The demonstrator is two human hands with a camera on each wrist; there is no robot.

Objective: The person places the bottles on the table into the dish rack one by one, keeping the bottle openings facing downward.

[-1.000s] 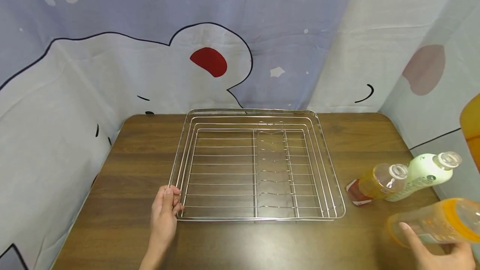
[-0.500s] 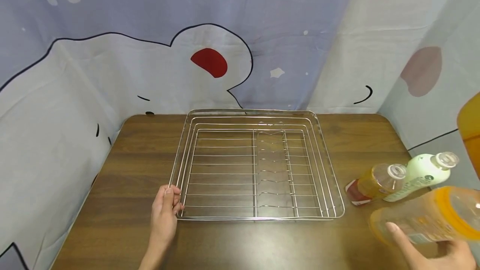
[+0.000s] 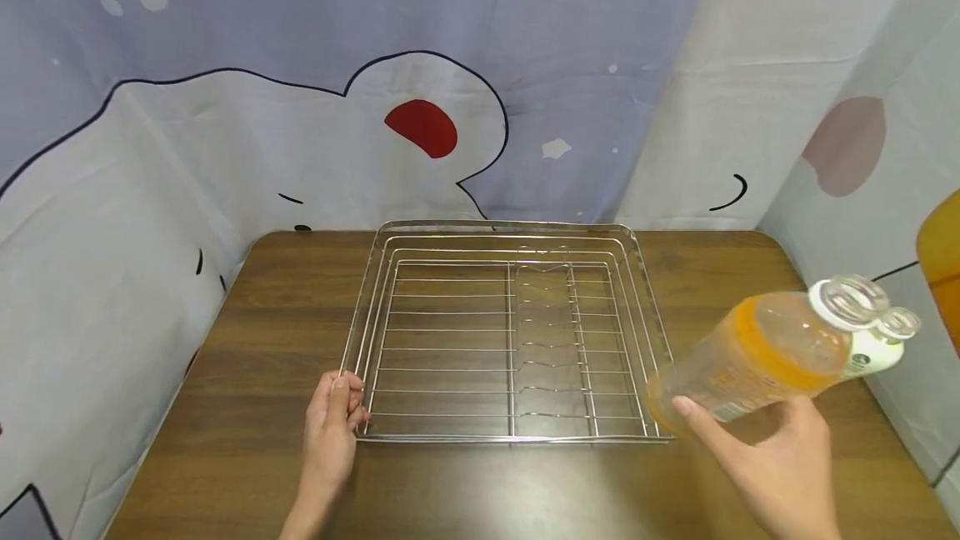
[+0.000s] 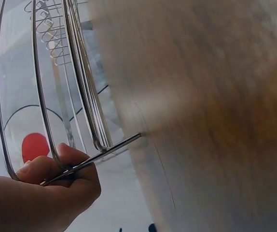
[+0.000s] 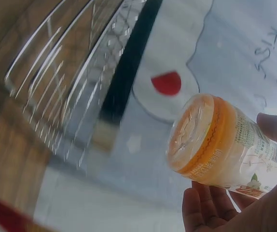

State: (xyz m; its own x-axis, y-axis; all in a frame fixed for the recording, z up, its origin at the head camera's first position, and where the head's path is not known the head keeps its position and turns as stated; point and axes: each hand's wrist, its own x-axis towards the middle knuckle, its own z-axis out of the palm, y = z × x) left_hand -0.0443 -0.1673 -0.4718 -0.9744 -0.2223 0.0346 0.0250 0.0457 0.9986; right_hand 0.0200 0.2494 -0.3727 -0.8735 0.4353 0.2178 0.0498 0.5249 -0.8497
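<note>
Beside the rack (image 3: 510,340), right hand (image 3: 780,465) grips orange bottle (image 3: 757,361) lying tilted, cap up-right.

An orange plastic bottle (image 3: 757,357) with a clear cap is held tilted, nearly on its side, in the air above the front right corner of a wire dish rack (image 3: 510,332). The rack, of bright metal wire, lies flat on the brown tabletop (image 3: 225,448), its front left corner gripped.
</note>
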